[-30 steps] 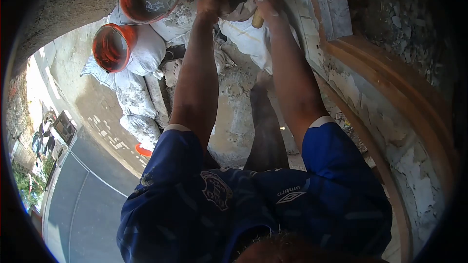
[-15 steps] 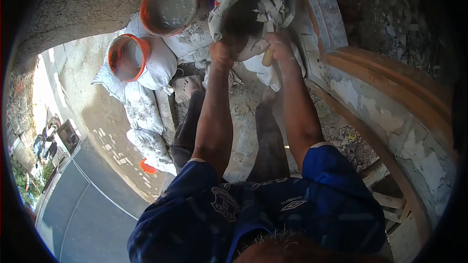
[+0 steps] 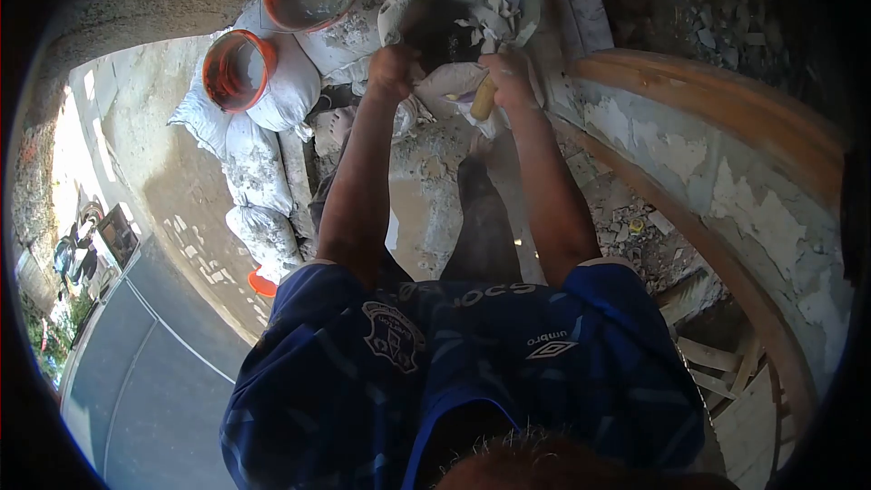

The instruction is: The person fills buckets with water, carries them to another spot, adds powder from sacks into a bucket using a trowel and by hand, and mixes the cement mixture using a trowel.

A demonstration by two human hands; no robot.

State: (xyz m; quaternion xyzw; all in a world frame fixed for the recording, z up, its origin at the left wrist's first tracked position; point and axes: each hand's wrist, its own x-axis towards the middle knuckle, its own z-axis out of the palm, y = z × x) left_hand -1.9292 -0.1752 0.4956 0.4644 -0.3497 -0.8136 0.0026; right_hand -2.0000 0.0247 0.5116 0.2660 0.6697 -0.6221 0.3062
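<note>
An open sack (image 3: 451, 80) of pale, crumpled material stands in front of me, its rim folded outward and its inside dark. My left hand (image 3: 394, 71) is closed on the left side of the rim. On the right side, my right hand (image 3: 510, 78) is closed around a wooden-handled trowel (image 3: 484, 98) and presses against the sack's edge. The handle points down toward me; the trowel's blade is hidden by the hand and the sack folds. What lies deep in the sack is too dark to make out.
Two orange buckets stand left of the sack: a larger bucket (image 3: 350, 11) with grey wet mix and a smaller bucket (image 3: 269, 82). Filled white sacks (image 3: 263, 168) lie below them. A wooden beam (image 3: 708, 91) and a peeling wall (image 3: 676, 154) run along the right, beside rubble (image 3: 626, 218).
The whole view has shifted, with the buckets and sack now higher in it. Both hands keep their hold, and the sack's mouth has changed shape. The trowel handle is more slanted.
</note>
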